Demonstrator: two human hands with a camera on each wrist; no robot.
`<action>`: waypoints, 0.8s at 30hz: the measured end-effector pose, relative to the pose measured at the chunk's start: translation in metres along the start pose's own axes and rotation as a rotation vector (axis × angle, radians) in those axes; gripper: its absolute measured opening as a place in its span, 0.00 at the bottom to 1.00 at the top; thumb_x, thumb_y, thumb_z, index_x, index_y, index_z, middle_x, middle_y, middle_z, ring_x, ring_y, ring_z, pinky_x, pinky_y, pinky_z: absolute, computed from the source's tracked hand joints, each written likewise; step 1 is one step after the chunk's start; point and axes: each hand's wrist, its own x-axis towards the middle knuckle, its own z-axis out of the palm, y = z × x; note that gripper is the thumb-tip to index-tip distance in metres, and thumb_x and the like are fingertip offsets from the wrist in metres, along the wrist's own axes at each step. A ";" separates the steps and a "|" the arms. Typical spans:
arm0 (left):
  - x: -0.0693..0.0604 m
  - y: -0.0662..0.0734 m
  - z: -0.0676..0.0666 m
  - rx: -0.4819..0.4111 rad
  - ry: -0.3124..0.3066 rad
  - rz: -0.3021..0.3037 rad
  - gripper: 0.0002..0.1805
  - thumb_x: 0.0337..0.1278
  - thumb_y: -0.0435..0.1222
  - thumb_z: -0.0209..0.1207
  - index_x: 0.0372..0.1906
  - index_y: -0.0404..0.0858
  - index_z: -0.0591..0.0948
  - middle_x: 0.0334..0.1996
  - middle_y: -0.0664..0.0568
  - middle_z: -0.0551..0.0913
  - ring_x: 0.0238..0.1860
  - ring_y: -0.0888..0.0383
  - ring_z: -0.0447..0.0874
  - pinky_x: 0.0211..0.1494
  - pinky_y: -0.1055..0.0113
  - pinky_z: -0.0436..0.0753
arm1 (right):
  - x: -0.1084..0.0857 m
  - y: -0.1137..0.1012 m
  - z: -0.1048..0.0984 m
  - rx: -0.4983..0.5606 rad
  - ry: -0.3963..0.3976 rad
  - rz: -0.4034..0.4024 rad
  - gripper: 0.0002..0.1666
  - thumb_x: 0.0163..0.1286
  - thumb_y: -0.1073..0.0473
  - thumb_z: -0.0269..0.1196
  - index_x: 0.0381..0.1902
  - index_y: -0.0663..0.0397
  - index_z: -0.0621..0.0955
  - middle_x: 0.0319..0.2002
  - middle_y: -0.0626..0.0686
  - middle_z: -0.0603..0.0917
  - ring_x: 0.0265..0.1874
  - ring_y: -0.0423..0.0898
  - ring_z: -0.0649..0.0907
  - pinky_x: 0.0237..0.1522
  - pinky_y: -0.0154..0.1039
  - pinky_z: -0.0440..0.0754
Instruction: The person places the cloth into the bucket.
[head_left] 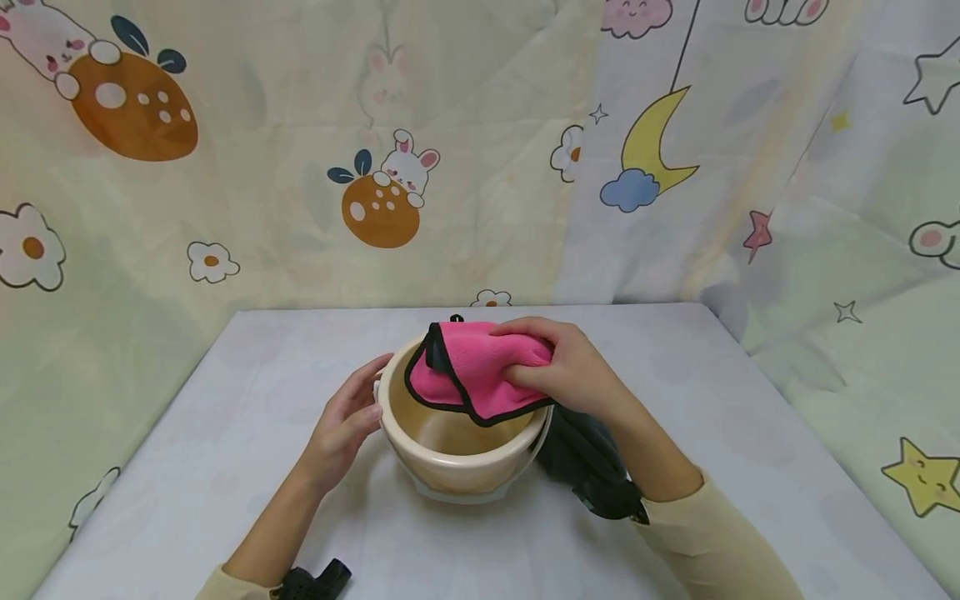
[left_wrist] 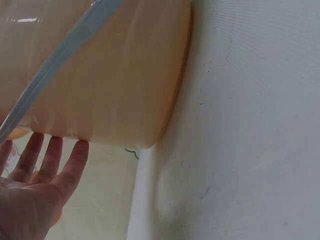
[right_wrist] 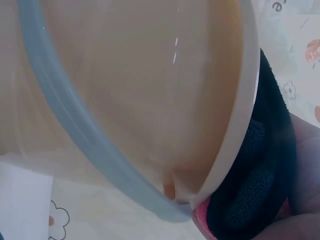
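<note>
We see the pink cloth (head_left: 487,375) partly over the mouth of the bucket (head_left: 465,476), pinched by the right hand (head_left: 573,367). The left hand (head_left: 339,437) has a spread grip, fingertips resting against the bucket's side. We judge this support light: a hard push on the cloth could slide the bucket along the tabletop (head_left: 225,483).

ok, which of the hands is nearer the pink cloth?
Right. The right hand grips the pink cloth at the bucket's right side; the left hand is apart from the cloth, touching the bucket's outer left side.
</note>
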 end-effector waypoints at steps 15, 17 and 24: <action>-0.002 -0.001 -0.001 -0.039 -0.026 0.018 0.34 0.69 0.29 0.42 0.80 0.38 0.62 0.66 0.55 0.76 0.63 0.61 0.77 0.59 0.65 0.82 | 0.010 -0.010 0.018 -0.098 -0.089 -0.008 0.26 0.60 0.61 0.68 0.58 0.41 0.85 0.54 0.48 0.84 0.48 0.50 0.81 0.43 0.44 0.85; -0.001 -0.001 -0.001 -0.046 -0.034 0.013 0.34 0.69 0.29 0.42 0.80 0.38 0.61 0.67 0.55 0.76 0.63 0.61 0.77 0.60 0.65 0.81 | 0.010 -0.011 0.020 -0.110 -0.090 -0.008 0.26 0.61 0.61 0.68 0.58 0.41 0.85 0.54 0.47 0.83 0.48 0.50 0.81 0.42 0.43 0.85; 0.000 -0.002 -0.001 -0.049 -0.037 0.009 0.34 0.70 0.29 0.42 0.80 0.37 0.59 0.66 0.56 0.76 0.64 0.62 0.76 0.60 0.65 0.81 | 0.017 -0.012 0.029 -0.155 -0.097 -0.032 0.26 0.61 0.61 0.68 0.58 0.42 0.85 0.52 0.46 0.84 0.46 0.49 0.80 0.40 0.42 0.84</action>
